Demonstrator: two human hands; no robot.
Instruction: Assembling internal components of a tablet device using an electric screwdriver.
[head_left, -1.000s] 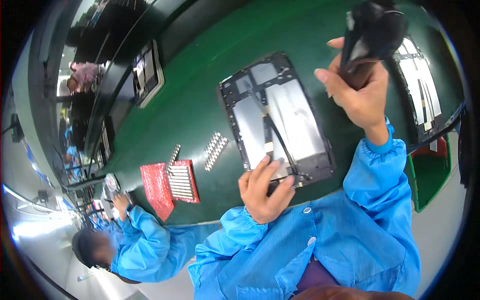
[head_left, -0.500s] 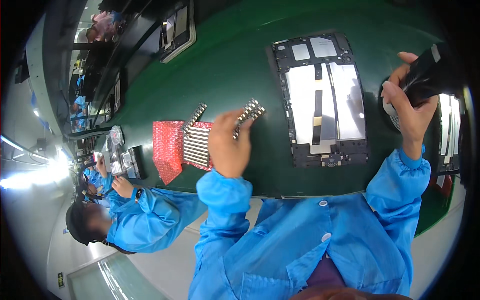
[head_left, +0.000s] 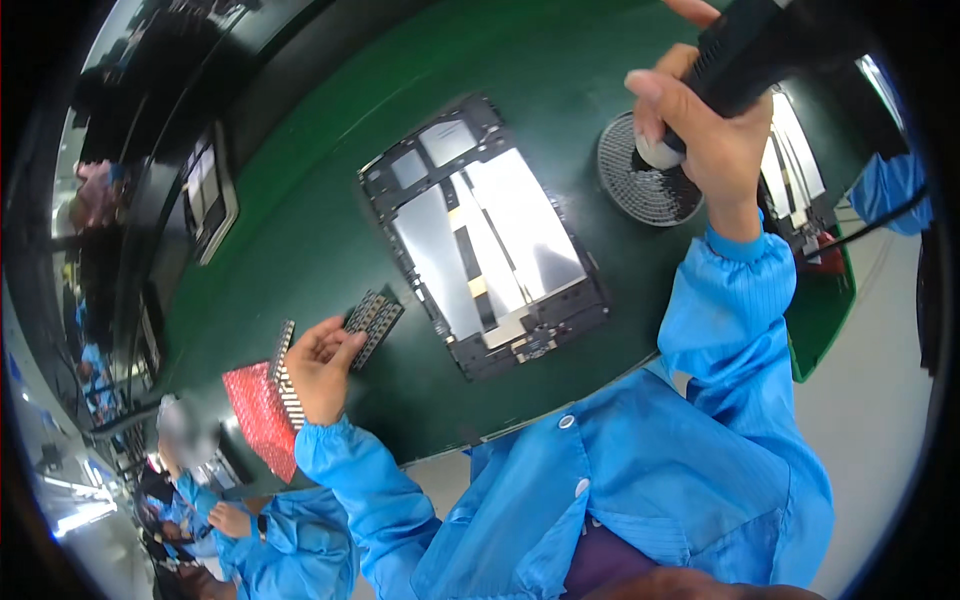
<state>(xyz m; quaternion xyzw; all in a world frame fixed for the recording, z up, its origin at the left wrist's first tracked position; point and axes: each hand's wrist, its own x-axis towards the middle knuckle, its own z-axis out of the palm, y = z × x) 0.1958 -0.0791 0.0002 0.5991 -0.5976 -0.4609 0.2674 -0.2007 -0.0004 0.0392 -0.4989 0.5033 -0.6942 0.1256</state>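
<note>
My left hand (head_left: 322, 372) pinches a small dark sheet of parts (head_left: 376, 322), set with rows of small pale pieces, just above the bench. Beside that hand lies a red bubble-wrap bag (head_left: 258, 415) with more striped strips (head_left: 288, 388) on it, partly hidden by my fingers. My right hand (head_left: 712, 130) is wrapped round a black handheld tool (head_left: 740, 55) with a pale round end, held over a round mesh-topped disc (head_left: 645, 185). Between my hands rests an opened tablet (head_left: 490, 240) with silver battery panels, dark ribbon cables and a black frame.
Another opened tablet (head_left: 795, 165) lies beyond my right wrist, near a black cable (head_left: 880, 222). A device (head_left: 210, 195) sits at the rack on the far left. On the lower left a co-worker in a blue sleeve (head_left: 300, 545) works at the green bench (head_left: 300, 230).
My view has turned and shifted rightward, so the tablet appears tilted and farther left. The dark sheet now shows its flat face. The mesh-topped disc has come into fuller view.
</note>
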